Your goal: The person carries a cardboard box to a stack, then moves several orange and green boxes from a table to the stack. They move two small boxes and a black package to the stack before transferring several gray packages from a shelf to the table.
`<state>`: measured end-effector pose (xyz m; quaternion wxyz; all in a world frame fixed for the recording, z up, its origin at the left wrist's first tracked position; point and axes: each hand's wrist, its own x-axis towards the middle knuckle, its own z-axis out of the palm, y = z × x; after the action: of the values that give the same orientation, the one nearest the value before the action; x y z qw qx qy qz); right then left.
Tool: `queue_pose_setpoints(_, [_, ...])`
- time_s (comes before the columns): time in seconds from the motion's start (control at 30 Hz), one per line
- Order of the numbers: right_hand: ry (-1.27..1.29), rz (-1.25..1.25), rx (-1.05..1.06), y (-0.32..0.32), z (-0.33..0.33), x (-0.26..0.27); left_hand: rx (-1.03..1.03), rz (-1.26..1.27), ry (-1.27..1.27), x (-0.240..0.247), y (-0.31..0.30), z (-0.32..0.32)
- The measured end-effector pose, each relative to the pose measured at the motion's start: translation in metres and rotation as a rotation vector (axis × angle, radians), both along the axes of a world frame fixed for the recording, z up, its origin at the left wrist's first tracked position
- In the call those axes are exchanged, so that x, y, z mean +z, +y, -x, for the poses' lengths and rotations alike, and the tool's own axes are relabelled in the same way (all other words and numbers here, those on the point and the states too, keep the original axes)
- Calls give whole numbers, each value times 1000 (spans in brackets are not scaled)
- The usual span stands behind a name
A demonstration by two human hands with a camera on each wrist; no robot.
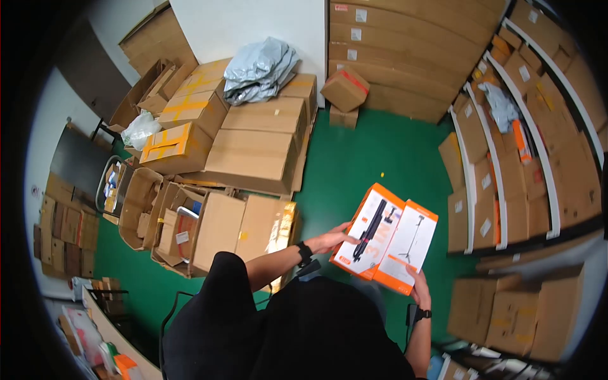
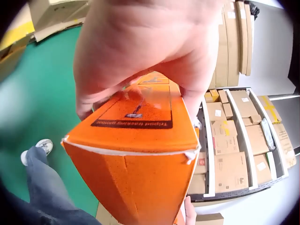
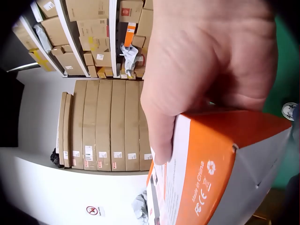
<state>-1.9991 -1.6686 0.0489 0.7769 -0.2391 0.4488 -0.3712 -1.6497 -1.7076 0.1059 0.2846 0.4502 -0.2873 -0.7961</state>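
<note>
An orange-and-white tripod box (image 1: 364, 237) is held up in front of the body, tilted, over the green floor. Two printed faces show in the head view, one with a folded black device and one with a standing tripod. My left hand (image 1: 332, 240) grips its left edge, thumb on the printed face. At the lower right edge, my right hand (image 1: 420, 288) holds the same box. In the left wrist view, the left hand (image 2: 150, 42) spans an orange narrow side. The right wrist view shows the right thumb (image 3: 163, 140) along a white face; that hand's other fingers are hidden.
Large cartons (image 1: 253, 152) stand to the left, with grey plastic bags (image 1: 259, 69) on top. Shelving (image 1: 494, 164) full of boxes runs along the right. Open cartons (image 1: 513, 310) sit at the lower right, and a small carton (image 1: 345, 88) lies ahead by stacked flat boxes (image 1: 405, 57).
</note>
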Motion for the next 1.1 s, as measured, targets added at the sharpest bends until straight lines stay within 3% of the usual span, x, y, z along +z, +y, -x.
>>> queue_pose_setpoints(0.07, [104,97,-39,-43,4,0,27,27,-23,11,-27,1])
queue_pose_setpoints(0.2, [-17,-30,222,-165,28,11,170,13,-64,31,-85,19])
queue_pose_setpoints(0.3, [2,7,365,-245,0,17,352,-15,-95,36,-111,3])
queue_pose_setpoints(0.4, [-9,-1,488,-319,-64,27,564,-52,2,40,-138,-31])
queue_pose_setpoints(0.5, [-44,4,656,-388,-121,33,742,-61,65,8,-160,-60])
queue_pose_setpoints(0.8, [-11,-9,980,-576,-360,-13,1075,-56,120,-40,-268,-222])
queue_pose_setpoints(0.97, [28,81,1152,-630,-471,-4,1302,-43,102,-55,-286,-263])
queue_pose_setpoints(1.1, [11,150,1293,-683,-584,-28,1465,-146,64,-82,-321,-304])
